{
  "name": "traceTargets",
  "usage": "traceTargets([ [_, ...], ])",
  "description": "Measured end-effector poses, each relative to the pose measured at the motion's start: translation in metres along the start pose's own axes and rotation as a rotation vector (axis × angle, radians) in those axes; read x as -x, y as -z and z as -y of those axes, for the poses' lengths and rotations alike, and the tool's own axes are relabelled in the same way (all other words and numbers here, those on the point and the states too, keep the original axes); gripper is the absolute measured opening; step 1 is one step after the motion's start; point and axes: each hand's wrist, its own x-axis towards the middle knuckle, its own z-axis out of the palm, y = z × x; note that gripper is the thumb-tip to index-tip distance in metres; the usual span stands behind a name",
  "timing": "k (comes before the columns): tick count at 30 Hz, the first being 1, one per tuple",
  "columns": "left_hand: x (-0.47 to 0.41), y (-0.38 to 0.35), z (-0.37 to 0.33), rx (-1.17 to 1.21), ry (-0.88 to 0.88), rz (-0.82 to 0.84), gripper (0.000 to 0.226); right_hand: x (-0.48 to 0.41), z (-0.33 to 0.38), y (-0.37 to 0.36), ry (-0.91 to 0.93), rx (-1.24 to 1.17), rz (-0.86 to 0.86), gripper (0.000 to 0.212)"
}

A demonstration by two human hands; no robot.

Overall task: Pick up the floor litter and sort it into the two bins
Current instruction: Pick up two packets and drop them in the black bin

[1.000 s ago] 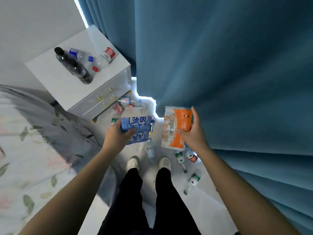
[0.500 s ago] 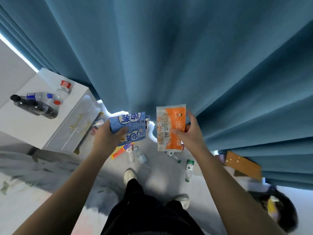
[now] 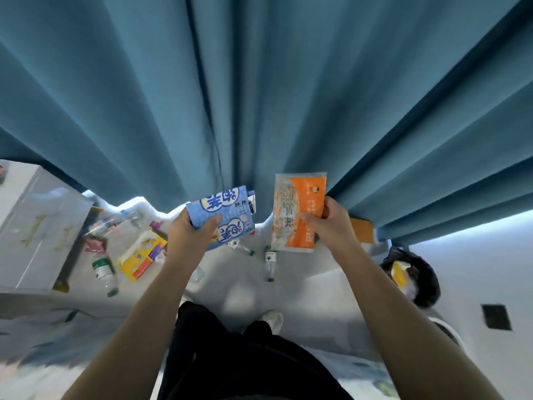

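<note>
The left hand (image 3: 190, 238) pinches a blue packet (image 3: 220, 216); the right hand (image 3: 328, 223) pinches an orange packet (image 3: 297, 212). Both look light, thin and crinkly, so an edge pinch should hold them.

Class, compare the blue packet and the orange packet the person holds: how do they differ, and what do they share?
The blue packet bears large blue-and-white characters; the orange packet is half orange, half pale. The blue packet is tilted; the orange packet stands nearly upright. The left hand grips the blue packet, the right hand the orange packet. Both are flat packets held up in the air.
</note>
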Motion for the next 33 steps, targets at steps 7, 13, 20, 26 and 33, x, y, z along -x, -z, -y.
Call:
traceTargets([
  [7,0.028,-0.066,-0.016,-0.009,-0.006,0.108,0.024,0.013,-0.041,0.070,-0.018,-0.094,-0.115,0.019],
  [13,0.021,-0.128,-0.038,-0.089,-0.035,0.273,0.025,0.023,-0.074,0.122,-0.065,-0.219,-0.268,0.013],
  [20,-0.012,-0.215,-0.084,-0.209,-0.130,0.536,0.016,0.018,-0.094,0.170,-0.173,-0.373,-0.523,0.017],
  [26,-0.033,-0.282,-0.113,-0.236,-0.181,0.708,0.013,0.005,-0.109,0.198,-0.218,-0.510,-0.659,0.014],
  [33,-0.001,-0.376,-0.125,-0.274,-0.163,0.837,0.016,0.009,-0.167,0.253,-0.293,-0.633,-0.740,0.016],
])
